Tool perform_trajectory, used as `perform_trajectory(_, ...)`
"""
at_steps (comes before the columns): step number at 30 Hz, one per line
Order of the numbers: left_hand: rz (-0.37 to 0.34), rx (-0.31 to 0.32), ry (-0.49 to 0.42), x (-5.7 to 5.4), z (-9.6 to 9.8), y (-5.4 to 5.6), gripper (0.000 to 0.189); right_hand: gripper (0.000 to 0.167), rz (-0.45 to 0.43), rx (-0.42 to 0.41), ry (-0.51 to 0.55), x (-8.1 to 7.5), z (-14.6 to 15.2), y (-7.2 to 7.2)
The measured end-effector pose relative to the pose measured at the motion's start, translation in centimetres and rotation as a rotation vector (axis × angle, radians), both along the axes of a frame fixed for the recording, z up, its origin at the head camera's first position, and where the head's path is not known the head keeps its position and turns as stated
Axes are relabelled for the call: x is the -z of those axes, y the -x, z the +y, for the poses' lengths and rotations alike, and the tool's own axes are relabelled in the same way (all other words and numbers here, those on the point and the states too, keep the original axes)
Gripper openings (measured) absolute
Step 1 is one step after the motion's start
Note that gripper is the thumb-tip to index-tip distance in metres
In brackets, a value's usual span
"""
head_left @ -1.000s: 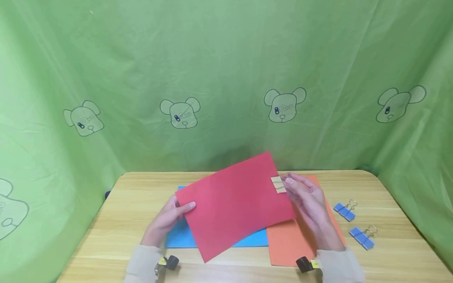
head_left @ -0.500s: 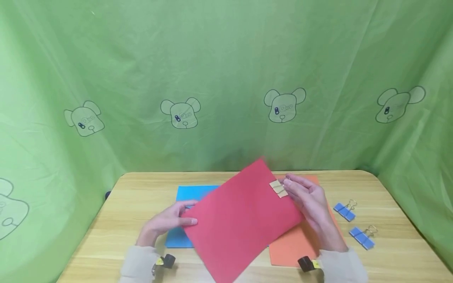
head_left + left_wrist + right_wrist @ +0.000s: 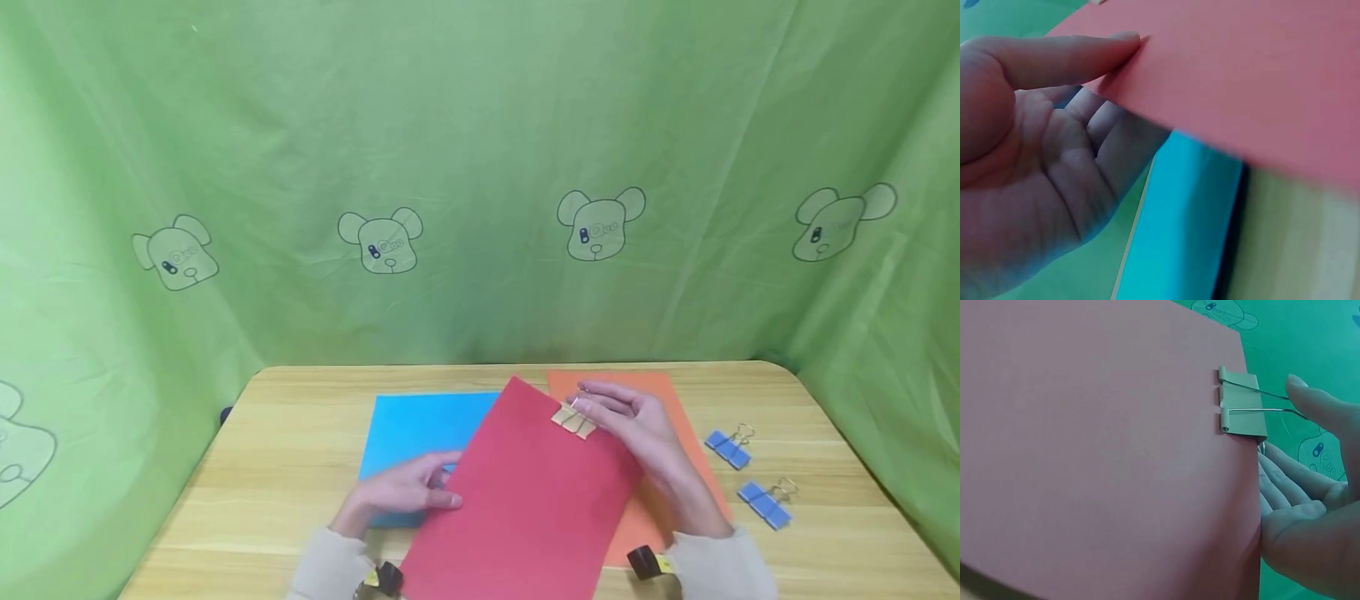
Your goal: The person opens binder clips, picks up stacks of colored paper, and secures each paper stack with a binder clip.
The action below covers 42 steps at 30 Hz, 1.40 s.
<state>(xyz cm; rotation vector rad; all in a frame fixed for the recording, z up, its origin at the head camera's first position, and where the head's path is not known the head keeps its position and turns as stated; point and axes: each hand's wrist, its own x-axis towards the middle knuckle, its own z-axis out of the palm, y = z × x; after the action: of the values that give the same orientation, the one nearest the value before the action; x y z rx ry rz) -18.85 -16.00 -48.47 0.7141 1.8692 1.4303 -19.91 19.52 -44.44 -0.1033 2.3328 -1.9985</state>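
A red sheet of paper (image 3: 532,500) is held tilted above the table, its lower end running out of the head view. A cream binder clip (image 3: 574,420) bites its upper right edge. My right hand (image 3: 645,429) holds the clip by its wire handles, thumb on the front handle and the other fingers behind, as the right wrist view shows the clip (image 3: 1241,403) up close. On the sheet's left edge, my left hand (image 3: 408,485) pinches the paper between the thumb on top and fingers underneath; the left wrist view shows this thumb (image 3: 1072,59) clearly.
A blue sheet (image 3: 420,425) lies partly under the red one, at the left. To the right is an orange sheet (image 3: 626,533). Two blue binder clips (image 3: 727,450) lie on the wooden table (image 3: 240,492) at the far right. Green cloth (image 3: 480,125) hangs behind.
The red sheet has turned from nearly sideways to nearly upright, its far end swinging down toward me. My left hand has moved right and down; my right hand has shifted slightly left with the clip.
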Motion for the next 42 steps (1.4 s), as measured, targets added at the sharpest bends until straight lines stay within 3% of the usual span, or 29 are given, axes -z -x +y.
perform_trajectory(4, -0.006, 0.021, -0.045, 0.3, 1.0, -0.2, 0.051, 0.056, 0.035, -0.044, -0.041, -0.3, -0.4, -0.2)
perform_trajectory(11, -0.046, -0.046, -0.081, 0.5, 1.8, -0.4, 0.039, 0.054, 0.066, -0.118, -0.097, -0.6, -0.5, -0.5)
perform_trajectory(16, -0.044, -0.063, -0.079, 0.6, 2.0, -0.5, 0.036, 0.055, 0.036, -0.148, -0.160, -0.7, 0.3, -0.7)
perform_trajectory(24, 0.004, -0.123, -0.060, 0.1, 1.4, -0.3, 0.032, 0.057, 0.058, -0.159, -0.158, -0.9, 1.2, -0.5)
perform_trajectory(28, 0.033, -0.163, -0.078, -0.4, 0.2, 0.1, 0.033, 0.052, 0.133, -0.121, -0.129, -0.8, 2.7, -0.2)
perform_trajectory(33, 0.130, -0.286, -0.035, -0.9, -1.1, 0.6, 0.038, 0.044, 0.249, -0.042, -0.157, -0.8, 5.1, -0.2)
perform_trajectory(36, 0.150, -0.353, -0.046, -0.9, -1.8, 1.0, 0.040, 0.045, 0.281, 0.058, -0.303, -0.8, 6.7, -0.5)
perform_trajectory(42, 0.122, -0.496, -0.168, -1.3, -3.7, 1.6, 0.043, 0.048, 0.317, 0.205, -0.587, -0.7, 9.4, -0.9)
